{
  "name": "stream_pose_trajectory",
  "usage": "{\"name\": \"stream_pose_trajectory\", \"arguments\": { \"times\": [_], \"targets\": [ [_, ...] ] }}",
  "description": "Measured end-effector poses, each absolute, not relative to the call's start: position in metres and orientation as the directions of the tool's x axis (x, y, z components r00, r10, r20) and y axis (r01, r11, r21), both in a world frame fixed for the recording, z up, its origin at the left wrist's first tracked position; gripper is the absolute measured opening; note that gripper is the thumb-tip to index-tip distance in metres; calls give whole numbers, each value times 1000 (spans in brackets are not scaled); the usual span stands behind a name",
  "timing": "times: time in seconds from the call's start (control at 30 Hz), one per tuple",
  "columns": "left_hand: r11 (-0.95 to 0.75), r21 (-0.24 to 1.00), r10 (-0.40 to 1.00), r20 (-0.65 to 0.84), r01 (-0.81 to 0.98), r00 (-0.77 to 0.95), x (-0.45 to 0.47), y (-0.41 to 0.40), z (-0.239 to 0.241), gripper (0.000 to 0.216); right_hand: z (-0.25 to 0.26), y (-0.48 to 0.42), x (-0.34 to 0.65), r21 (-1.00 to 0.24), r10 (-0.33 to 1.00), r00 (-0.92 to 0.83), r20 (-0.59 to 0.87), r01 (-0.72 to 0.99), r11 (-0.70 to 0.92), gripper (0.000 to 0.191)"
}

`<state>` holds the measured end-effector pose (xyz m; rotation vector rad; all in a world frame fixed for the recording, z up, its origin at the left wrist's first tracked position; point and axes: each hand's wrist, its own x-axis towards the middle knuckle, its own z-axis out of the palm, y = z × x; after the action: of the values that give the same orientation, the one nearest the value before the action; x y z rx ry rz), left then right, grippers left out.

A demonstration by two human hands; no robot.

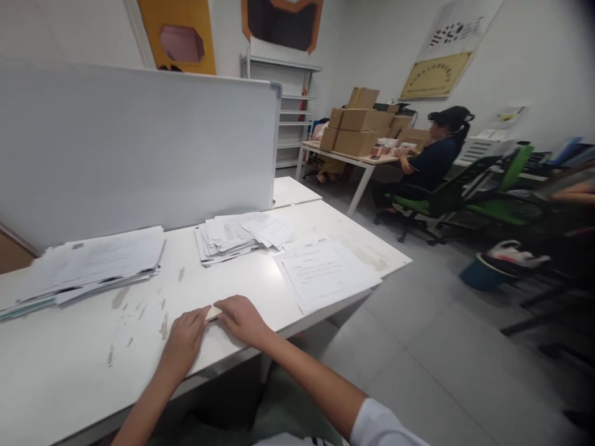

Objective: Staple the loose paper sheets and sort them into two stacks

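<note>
Cream strip (214,313) at the desk's (69,353) edge: left hand (185,336) and right hand (244,319), fingers nearly closed, pinched it, apparently steadying; shifting needed evenness.

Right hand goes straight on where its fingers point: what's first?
The small pale piece, right at the fingertips of the right hand; just past it, probably the left hand, though depth is unclear.
</note>
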<state>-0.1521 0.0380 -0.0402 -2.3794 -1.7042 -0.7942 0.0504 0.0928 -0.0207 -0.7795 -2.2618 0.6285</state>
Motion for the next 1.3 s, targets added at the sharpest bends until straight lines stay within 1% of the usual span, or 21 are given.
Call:
{"name": "stream_pose_trajectory", "arguments": {
  "times": [0.17, 0.27, 0.37, 0.5, 0.6, 0.7, 0.77, 0.8, 0.83, 0.9, 0.97, 1.0, 1.03, 1.07, 1.1, 1.13, 1.17, 1.23, 1.3],
  "targets": [
    [-394, 163, 829, 488, 905, 273, -149, 29, -35, 39, -25, 91, 49, -570, 644, -636, 425, 364, 737, 19],
    [-426, 148, 802, 519, 893, 297, -145, 24, -31, 38, -27, 89, 51, -579, 637, -641, 428, 347, 738, 16],
    [-455, 153, 782, 539, 877, 312, -144, 22, -31, 37, -28, 89, 54, -600, 626, -650, 430, 312, 737, 17],
    [-436, 178, 800, 525, 882, 289, -144, 21, -31, 35, -25, 92, 57, -626, 613, -662, 432, 270, 732, 21],
    [-454, 182, 807, 499, 872, 317, -144, 23, -30, 35, -25, 94, 56, -679, 650, -632, 421, 256, 688, 26],
    [-463, 161, 792, 518, 872, 324, -145, 27, -28, 34, -26, 92, 58, -710, 677, -583, 449, 227, 666, 31],
    [-440, 149, 788, 538, 886, 301, -147, 30, -28, 34, -26, 90, 68, -709, 702, -519, 488, 234, 665, 36],
    [-426, 146, 790, 541, 893, 289, -147, 31, -28, 34, -26, 90, 78, -709, 733, -464, 498, 269, 652, 39],
    [-414, 145, 795, 538, 899, 279, -148, 32, -28, 34, -26, 91, 90, -708, 771, -398, 496, 329, 625, 41],
    [-389, 149, 813, 520, 909, 262, -147, 33, -27, 36, -25, 95, 123, -687, 854, -241, 460, 514, 515, 43],
    [-363, 156, 829, 505, 919, 242, -146, 32, -26, 37, -26, 104, 162, -615, 921, -67, 384, 725, 309, 48],
    [-354, 157, 834, 498, 922, 235, -145, 31, -25, 37, -28, 109, 181, -561, 944, 17, 330, 807, 182, 56],
    [-346, 155, 838, 495, 926, 230, -144, 31, -25, 38, -30, 113, 199, -511, 960, 98, 263, 858, 53, 67],
    [-339, 148, 839, 495, 929, 227, -143, 31, -24, 38, -33, 117, 214, -469, 968, 160, 195, 882, -52, 77],
    [-336, 141, 837, 497, 931, 227, -143, 32, -24, 38, -36, 119, 226, -438, 969, 201, 147, 891, -118, 81],
    [-339, 132, 834, 500, 931, 233, -143, 32, -23, 38, -39, 119, 236, -424, 966, 227, 121, 892, -157, 81],
    [-345, 125, 829, 505, 930, 240, -143, 33, -23, 38, -42, 119, 243, -426, 963, 241, 121, 889, -169, 77],
    [-358, 115, 819, 516, 927, 253, -144, 34, -23, 38, -46, 118, 252, -452, 950, 259, 176, 878, -156, 63],
    [-363, 106, 813, 521, 926, 259, -144, 34, -23, 39, -47, 117, 256, -485, 927, 299, 227, 860, -159, 54]
  ]
}}
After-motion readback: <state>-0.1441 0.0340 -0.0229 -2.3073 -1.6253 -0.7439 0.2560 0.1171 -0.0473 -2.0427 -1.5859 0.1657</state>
